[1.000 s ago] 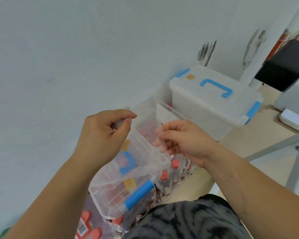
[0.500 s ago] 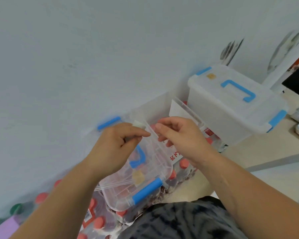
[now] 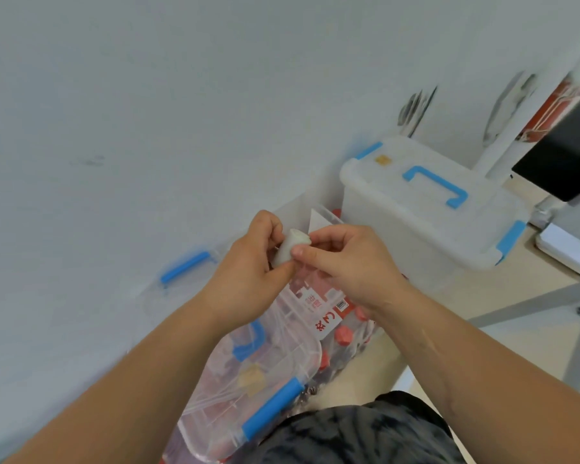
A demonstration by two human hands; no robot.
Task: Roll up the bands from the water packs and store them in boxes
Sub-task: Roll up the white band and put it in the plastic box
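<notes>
A small white roll of band (image 3: 290, 247) is pinched between both hands, held up in front of the wall. My left hand (image 3: 248, 279) grips its lower end with thumb and fingers. My right hand (image 3: 345, 262) holds its upper end, thumb pressed against the roll's side. Below the hands lies a clear box lid (image 3: 268, 380) with blue clips and a blue handle, resting on shrink-wrapped water packs (image 3: 340, 333) with red bottle caps. An open clear box (image 3: 195, 272) with a blue clip stands behind the hands against the wall.
A closed white storage box (image 3: 426, 209) with blue handle and clips stands to the right on the beige floor. A grey table leg (image 3: 529, 303) and a black chair seat (image 3: 563, 155) are further right. The wall fills the left.
Both hands have come together and risen; the band is now a tight roll held between them. The view has shifted, with the boxes lower and further right.
</notes>
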